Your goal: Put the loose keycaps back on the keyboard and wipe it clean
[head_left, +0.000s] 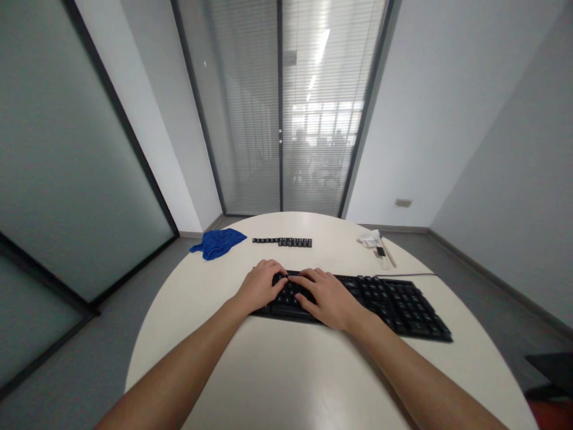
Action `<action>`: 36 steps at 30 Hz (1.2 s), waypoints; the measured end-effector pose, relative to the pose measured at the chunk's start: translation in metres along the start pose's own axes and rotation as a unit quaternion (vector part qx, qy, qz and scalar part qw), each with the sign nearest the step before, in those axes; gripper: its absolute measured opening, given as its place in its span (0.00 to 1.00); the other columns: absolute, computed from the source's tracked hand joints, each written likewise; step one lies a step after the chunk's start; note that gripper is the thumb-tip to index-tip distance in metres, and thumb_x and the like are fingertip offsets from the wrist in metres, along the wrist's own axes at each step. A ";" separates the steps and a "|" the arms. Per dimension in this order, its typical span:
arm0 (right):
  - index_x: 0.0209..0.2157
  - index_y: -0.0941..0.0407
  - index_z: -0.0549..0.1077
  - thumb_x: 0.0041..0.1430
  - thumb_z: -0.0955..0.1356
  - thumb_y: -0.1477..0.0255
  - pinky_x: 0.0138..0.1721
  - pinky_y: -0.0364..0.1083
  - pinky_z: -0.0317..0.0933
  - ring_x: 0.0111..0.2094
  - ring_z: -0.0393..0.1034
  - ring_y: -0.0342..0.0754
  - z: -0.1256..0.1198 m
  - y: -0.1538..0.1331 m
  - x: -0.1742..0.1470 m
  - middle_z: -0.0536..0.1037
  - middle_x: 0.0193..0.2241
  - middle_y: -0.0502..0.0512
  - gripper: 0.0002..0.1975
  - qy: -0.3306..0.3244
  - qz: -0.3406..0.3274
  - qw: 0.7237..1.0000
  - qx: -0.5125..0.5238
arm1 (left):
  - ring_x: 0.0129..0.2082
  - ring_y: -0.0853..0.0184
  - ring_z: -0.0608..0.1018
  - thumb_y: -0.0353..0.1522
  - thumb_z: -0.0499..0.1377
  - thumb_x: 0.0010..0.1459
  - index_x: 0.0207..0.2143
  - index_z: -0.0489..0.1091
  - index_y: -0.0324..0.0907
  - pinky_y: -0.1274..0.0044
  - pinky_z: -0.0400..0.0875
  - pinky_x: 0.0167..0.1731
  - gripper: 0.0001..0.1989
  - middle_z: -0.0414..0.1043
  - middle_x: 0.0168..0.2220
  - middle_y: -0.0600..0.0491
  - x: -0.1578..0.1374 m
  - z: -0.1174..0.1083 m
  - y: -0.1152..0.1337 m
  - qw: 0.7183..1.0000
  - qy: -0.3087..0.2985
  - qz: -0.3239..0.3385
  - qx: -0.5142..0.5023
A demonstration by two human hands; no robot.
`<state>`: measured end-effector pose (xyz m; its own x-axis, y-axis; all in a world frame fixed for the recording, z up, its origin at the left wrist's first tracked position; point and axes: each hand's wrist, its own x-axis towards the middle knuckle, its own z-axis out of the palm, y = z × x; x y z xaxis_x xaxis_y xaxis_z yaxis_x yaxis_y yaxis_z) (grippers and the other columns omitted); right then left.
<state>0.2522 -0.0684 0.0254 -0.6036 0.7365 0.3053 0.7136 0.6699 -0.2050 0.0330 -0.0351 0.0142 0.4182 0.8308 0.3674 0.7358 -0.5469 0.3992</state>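
A black keyboard [408,307] lies across the round table in front of me. My left hand [259,285] is over its left end, with thumb and index finger curled together in a pinch at the upper rows of keys. Whatever is between those fingertips is too small and dark to make out. My right hand [330,298] rests on the keyboard just to the right, fingers apart, its index fingertip close to the left fingertips. Beyond the keyboard, several loose black keycaps [295,242] stand lined up in rows on the table.
A crumpled blue cloth [219,243] lies at the far left of the white table [268,370]. At the far right are a white crumpled tissue [369,239], a thin stick-like tool [388,253] and a small black-and-clear item [381,251]. A cable [409,275] runs off the right edge.
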 end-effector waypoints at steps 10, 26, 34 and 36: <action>0.59 0.49 0.69 0.68 0.63 0.64 0.53 0.56 0.62 0.49 0.67 0.55 0.001 0.001 0.000 0.73 0.50 0.59 0.20 0.005 -0.006 1.000 0.004 | 0.47 0.61 0.74 0.31 0.58 0.64 0.42 0.76 0.46 0.69 0.69 0.50 0.08 0.78 0.42 0.53 0.000 0.004 -0.006 0.998 0.015 0.032 -0.050; 0.60 0.51 0.67 0.69 0.62 0.64 0.53 0.55 0.62 0.49 0.67 0.54 -0.001 0.001 0.000 0.73 0.50 0.59 0.20 0.002 -0.010 1.000 -0.002 | 0.47 0.62 0.75 0.32 0.54 0.67 0.44 0.77 0.45 0.70 0.68 0.51 0.12 0.78 0.44 0.52 0.002 0.005 -0.004 0.999 -0.008 0.020 -0.050; 0.58 0.52 0.69 0.69 0.62 0.65 0.53 0.55 0.62 0.49 0.66 0.54 -0.002 -0.001 0.000 0.73 0.50 0.59 0.19 0.000 -0.009 1.000 -0.005 | 0.45 0.62 0.77 0.33 0.56 0.66 0.40 0.76 0.44 0.70 0.69 0.50 0.09 0.79 0.42 0.52 0.009 0.006 -0.006 0.998 -0.002 -0.020 -0.062; 0.58 0.52 0.69 0.69 0.62 0.65 0.53 0.55 0.62 0.49 0.66 0.54 -0.002 -0.001 0.000 0.73 0.50 0.59 0.19 0.000 -0.009 1.000 -0.005 | 0.44 0.62 0.77 0.33 0.55 0.66 0.40 0.76 0.44 0.70 0.69 0.49 0.10 0.79 0.41 0.52 0.011 0.005 -0.004 0.999 -0.005 -0.021 -0.049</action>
<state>0.2519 -0.0691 0.0272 -0.6166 0.7237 0.3099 0.7054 0.6827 -0.1906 0.0372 -0.0233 0.0122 0.3943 0.8535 0.3408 0.6974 -0.5194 0.4938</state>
